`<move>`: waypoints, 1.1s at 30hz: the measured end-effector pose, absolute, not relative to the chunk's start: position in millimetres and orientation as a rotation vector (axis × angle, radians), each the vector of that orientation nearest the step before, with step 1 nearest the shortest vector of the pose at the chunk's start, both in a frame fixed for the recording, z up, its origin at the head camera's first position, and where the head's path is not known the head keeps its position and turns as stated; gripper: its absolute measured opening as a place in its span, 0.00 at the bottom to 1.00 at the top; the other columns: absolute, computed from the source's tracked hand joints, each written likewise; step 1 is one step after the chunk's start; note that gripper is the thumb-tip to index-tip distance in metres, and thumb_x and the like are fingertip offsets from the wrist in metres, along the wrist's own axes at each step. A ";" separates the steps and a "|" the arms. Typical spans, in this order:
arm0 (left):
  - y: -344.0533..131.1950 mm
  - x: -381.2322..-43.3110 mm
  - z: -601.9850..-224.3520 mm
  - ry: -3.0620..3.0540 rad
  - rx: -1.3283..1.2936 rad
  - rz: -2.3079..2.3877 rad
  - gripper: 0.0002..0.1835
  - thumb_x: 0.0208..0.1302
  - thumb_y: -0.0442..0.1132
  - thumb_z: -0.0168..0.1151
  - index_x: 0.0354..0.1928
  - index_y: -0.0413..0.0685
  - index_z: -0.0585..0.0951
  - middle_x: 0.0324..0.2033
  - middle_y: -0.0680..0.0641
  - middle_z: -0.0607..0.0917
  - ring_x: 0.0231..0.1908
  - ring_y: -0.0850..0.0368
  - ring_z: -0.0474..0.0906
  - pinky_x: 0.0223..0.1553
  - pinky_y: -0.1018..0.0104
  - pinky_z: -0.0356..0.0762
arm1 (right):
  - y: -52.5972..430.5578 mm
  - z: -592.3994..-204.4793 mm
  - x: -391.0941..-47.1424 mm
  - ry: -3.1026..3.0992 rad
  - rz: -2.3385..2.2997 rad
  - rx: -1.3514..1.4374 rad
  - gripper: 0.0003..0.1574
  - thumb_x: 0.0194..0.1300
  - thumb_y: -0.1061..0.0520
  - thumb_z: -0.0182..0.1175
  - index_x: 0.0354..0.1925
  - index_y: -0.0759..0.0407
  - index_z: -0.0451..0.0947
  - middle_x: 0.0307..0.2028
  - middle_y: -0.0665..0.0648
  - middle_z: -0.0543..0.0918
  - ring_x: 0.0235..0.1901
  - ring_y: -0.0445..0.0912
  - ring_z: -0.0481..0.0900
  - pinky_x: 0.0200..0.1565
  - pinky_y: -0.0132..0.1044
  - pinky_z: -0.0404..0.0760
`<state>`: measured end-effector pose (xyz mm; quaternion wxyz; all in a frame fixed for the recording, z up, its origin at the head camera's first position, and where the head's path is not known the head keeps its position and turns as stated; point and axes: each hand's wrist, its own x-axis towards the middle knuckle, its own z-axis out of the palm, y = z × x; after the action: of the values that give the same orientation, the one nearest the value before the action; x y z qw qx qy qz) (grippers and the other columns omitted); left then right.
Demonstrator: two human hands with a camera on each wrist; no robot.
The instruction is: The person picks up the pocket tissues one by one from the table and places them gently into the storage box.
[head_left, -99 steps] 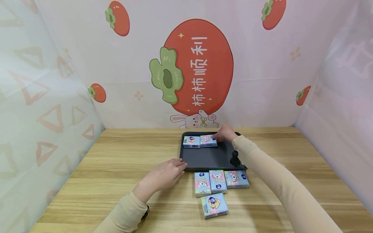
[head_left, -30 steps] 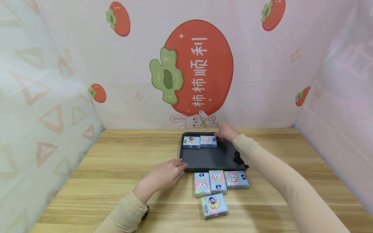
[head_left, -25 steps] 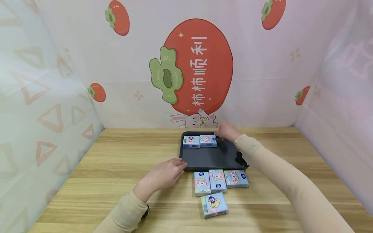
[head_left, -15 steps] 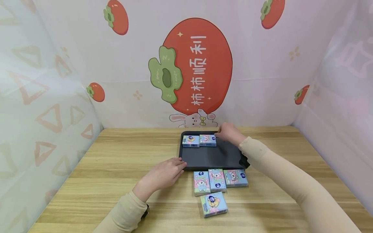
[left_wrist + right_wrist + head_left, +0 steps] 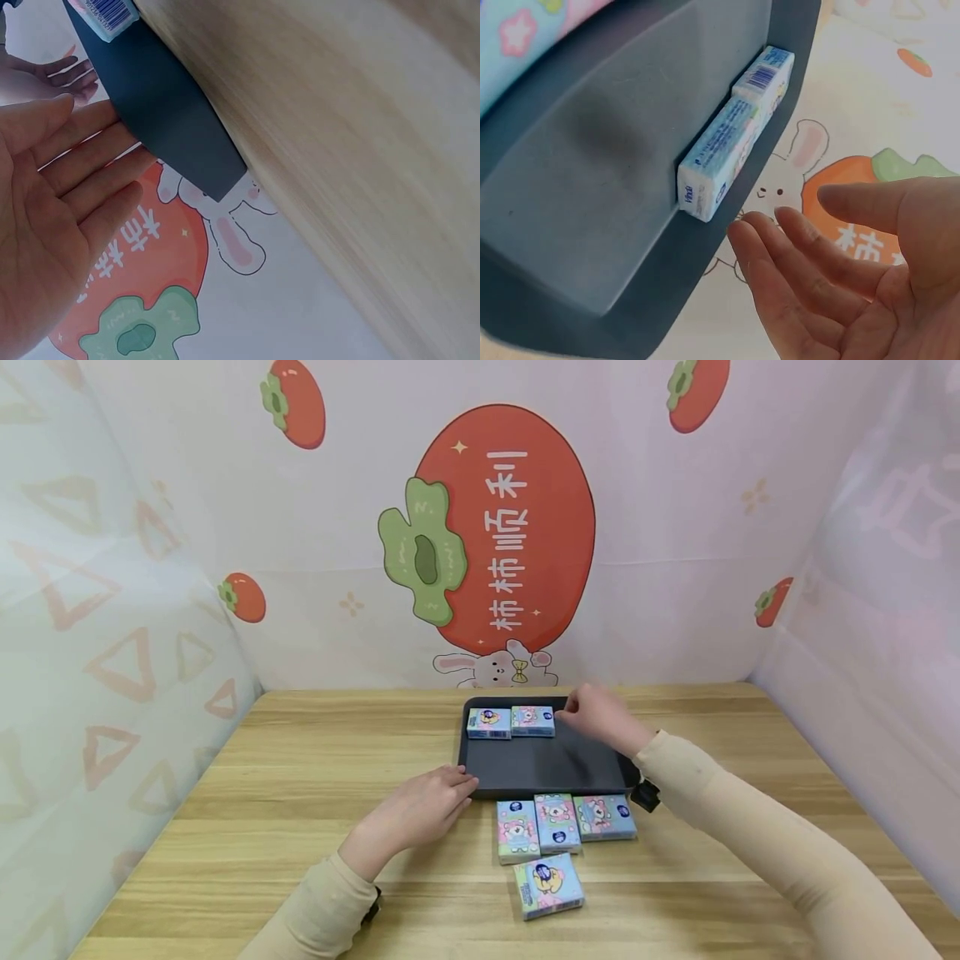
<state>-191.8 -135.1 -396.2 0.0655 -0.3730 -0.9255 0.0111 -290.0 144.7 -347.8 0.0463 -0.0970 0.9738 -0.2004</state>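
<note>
Two packs of tissues lie side by side along the back of the dark tray (image 5: 525, 768): a left pack (image 5: 489, 724) with a yellow figure and a right pack (image 5: 533, 721) with a white bear. My right hand (image 5: 606, 721) hovers over the tray just right of the bear pack. Its fingers are loosely bent and hold nothing, as the right wrist view shows, with the end of the near pack (image 5: 697, 196) beyond the fingertips. My left hand (image 5: 423, 807) touches the tray's front left corner, its fingers straight along the wall (image 5: 161, 112) in the left wrist view.
Several more tissue packs lie on the wooden table (image 5: 337, 752) in front of the tray. A left pack (image 5: 517, 832), a middle pack (image 5: 557, 823) and a right pack (image 5: 604, 817) form a row, with a tilted pack (image 5: 550, 886) nearer. A printed cloth (image 5: 660, 627) stands behind.
My right hand has come off the bear pack and drawn back slightly to the right. Both packs in the tray stay put, and my left hand stays at the corner.
</note>
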 end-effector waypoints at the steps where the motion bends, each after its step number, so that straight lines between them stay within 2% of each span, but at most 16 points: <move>1: -135.1 -191.6 -396.1 -2.790 -1.124 0.033 0.17 0.69 0.42 0.53 0.55 0.41 0.80 0.54 0.42 0.81 0.57 0.49 0.76 0.60 0.57 0.75 | 145.7 -347.7 -288.1 2.974 -0.616 -0.297 0.15 0.64 0.49 0.61 0.34 0.60 0.83 0.26 0.55 0.81 0.26 0.47 0.74 0.24 0.31 0.72; 22: -134.9 -190.7 -396.3 -2.800 -1.127 0.027 0.18 0.70 0.43 0.52 0.55 0.41 0.79 0.54 0.43 0.81 0.58 0.49 0.76 0.62 0.57 0.73 | 165.8 -348.1 -248.0 3.063 -0.596 -0.464 0.13 0.63 0.50 0.62 0.32 0.60 0.82 0.24 0.52 0.80 0.23 0.43 0.73 0.26 0.33 0.76; 33: -134.8 -190.1 -393.0 -2.829 -1.100 0.008 0.18 0.70 0.42 0.52 0.56 0.41 0.79 0.55 0.42 0.81 0.58 0.48 0.75 0.61 0.56 0.74 | 175.8 -350.5 -228.4 3.086 -0.637 -0.501 0.11 0.62 0.52 0.64 0.30 0.59 0.81 0.22 0.50 0.79 0.20 0.41 0.72 0.24 0.31 0.74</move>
<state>-190.1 -134.8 -393.0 0.0529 -0.3618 -0.9308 0.0027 -228.4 175.8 -350.5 -0.0246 -0.1568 0.9670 -0.1995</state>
